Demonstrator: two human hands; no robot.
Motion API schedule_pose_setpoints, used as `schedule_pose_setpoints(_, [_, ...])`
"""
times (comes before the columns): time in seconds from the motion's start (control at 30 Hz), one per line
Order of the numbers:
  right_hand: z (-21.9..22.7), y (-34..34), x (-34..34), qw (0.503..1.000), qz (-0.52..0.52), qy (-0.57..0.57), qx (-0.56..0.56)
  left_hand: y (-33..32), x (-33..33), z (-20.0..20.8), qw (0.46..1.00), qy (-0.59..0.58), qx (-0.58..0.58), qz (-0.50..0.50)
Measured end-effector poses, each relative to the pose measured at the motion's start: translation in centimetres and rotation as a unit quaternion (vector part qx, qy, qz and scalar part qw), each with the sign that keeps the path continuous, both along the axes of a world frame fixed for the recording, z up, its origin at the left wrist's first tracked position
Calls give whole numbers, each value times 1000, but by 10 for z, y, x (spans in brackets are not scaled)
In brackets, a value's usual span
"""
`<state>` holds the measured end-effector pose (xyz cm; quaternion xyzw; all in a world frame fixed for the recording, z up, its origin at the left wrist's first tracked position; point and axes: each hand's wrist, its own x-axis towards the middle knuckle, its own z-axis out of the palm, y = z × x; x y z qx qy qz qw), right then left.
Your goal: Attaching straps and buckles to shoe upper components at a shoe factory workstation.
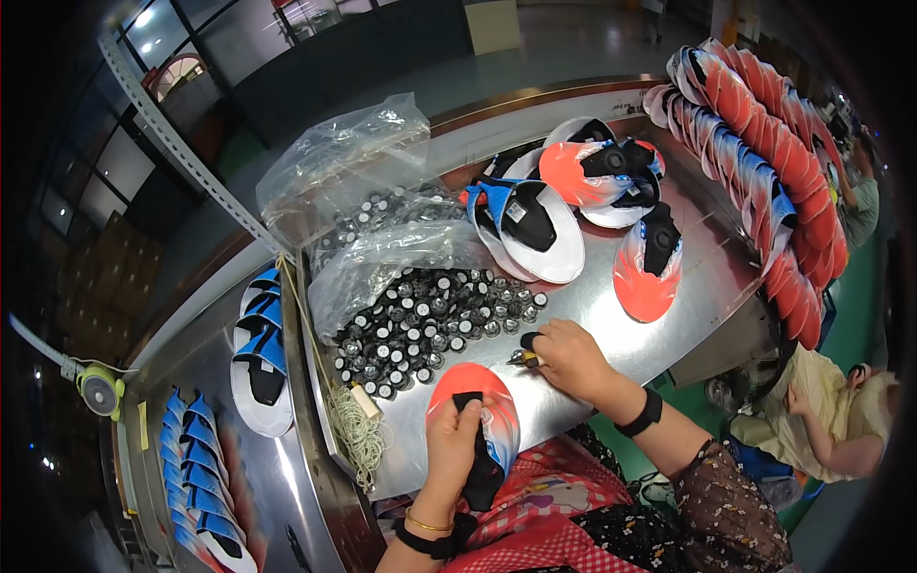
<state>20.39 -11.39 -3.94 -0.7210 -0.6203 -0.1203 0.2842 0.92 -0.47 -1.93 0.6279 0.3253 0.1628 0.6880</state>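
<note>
My left hand (451, 441) is closed on a red, white and blue visor (499, 401), thumb over its black middle part, at the table's near edge. My right hand (571, 361) is curled round a small dark tool with a bit of yellow (523, 359), perhaps snips; its far end points left toward the visor, apart from it. Beyond both hands spreads a heap of small round black and silver knobs (420, 325). A red visor with a black middle (647, 272) lies farther off to the right.
A clear plastic bag (349, 158) holds more knobs. Several visors (549, 229) lie at the far side; tall nested stacks (774, 172) stand at right. Pale string (358, 439) lies by the metal edge. Blue visors (201, 468) and a small fan (98, 390) are left. People work at right.
</note>
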Motion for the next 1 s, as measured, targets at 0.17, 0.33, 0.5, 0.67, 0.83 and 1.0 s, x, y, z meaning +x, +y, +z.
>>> schedule_pose_setpoints(0.17, [32,5,-78,905,25,416,85,-1,7,-8,972,61,227,19])
schedule_pose_setpoints(0.33, [34,11,-84,924,22,377,61,-9,10,1,946,88,311,-4])
schedule_pose_setpoints(0.5, [40,16,-90,901,-20,427,74,-9,6,6,934,94,344,11])
schedule_pose_setpoints(0.67, [27,19,-87,917,-44,384,98,-5,5,-6,986,27,168,1])
schedule_pose_setpoints(0.83, [7,17,-78,889,-79,438,105,-2,1,-2,992,-72,-93,45])
schedule_pose_setpoints(1.0, [0,12,-72,871,-147,418,210,-4,7,-20,989,-108,-42,87])
